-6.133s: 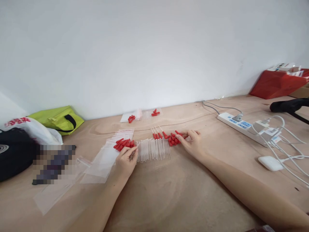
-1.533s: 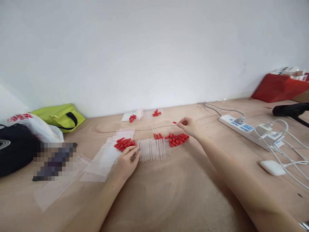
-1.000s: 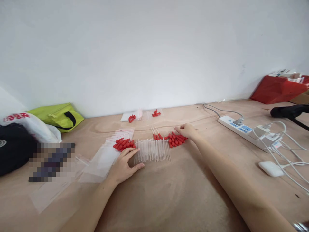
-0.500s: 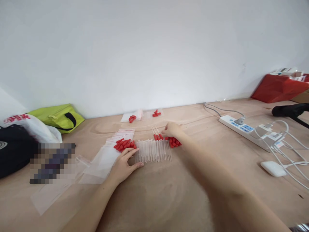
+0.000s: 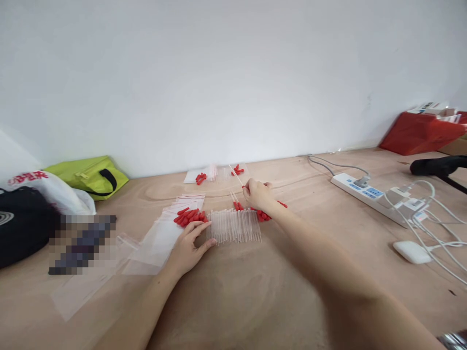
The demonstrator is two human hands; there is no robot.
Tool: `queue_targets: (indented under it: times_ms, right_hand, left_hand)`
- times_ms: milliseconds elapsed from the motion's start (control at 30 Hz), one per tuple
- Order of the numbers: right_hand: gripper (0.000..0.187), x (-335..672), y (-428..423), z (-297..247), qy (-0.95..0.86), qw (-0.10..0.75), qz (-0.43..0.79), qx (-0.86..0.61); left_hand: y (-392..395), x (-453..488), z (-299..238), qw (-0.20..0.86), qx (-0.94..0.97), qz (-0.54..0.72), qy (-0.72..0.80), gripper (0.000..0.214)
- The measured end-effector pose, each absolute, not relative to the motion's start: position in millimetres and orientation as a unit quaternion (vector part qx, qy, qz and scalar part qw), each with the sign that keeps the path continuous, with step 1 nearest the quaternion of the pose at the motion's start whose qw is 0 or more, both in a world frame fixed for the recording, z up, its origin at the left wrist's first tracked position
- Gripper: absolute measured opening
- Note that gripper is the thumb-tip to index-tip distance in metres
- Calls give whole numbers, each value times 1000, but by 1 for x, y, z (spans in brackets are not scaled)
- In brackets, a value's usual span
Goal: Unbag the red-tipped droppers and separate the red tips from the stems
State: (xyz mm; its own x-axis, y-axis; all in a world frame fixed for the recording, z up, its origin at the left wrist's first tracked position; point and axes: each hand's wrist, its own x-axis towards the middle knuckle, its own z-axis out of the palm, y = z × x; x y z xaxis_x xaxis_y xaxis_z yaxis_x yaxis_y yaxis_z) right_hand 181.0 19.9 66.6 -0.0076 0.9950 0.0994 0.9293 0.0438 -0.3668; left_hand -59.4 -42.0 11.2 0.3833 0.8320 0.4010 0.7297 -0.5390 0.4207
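Observation:
My right hand (image 5: 257, 193) is closed on a thin clear dropper tube (image 5: 236, 176) with a red bulb end, lifted above the wooden table (image 5: 255, 291). Its tip points up and to the left. Below the hand lies a pile of red rubber bulbs (image 5: 265, 214). A row of clear tubes (image 5: 235, 226) lies side by side in front of it. My left hand (image 5: 188, 248) rests flat, fingers spread, at the left end of that row. A second heap of red bulbs (image 5: 189, 216) lies just beyond it, on clear zip bags (image 5: 156, 240).
Small bags with red bulbs (image 5: 199, 177) lie near the wall. A green pouch (image 5: 89, 176), a white plastic bag (image 5: 44, 190) and a black object (image 5: 20, 228) sit at the left. A power strip (image 5: 368, 193) with chargers and cables, a white case (image 5: 412, 252) and a red box (image 5: 419, 131) are at the right.
My right hand set a red bulb down, moved left over the pile and picked up one tube, now raised. My left hand opened flat beside the tube row.

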Motion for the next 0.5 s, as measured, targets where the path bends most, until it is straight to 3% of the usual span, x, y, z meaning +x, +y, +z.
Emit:
queue_targets:
  times_ms: [167, 333, 500]
  right_hand:
    - [15, 206, -40, 29, -810, 343, -49, -474]
    - [13, 220, -69, 6, -845, 364, -81, -382]
    - [13, 210, -69, 5, -859, 372, -76, -344]
  left_hand:
    - [-46, -51, 14, 80, 818, 308, 480, 46]
    - [-54, -33, 15, 23, 834, 331, 442, 48]
    - [-59, -16, 18, -76, 874, 313, 363, 29]
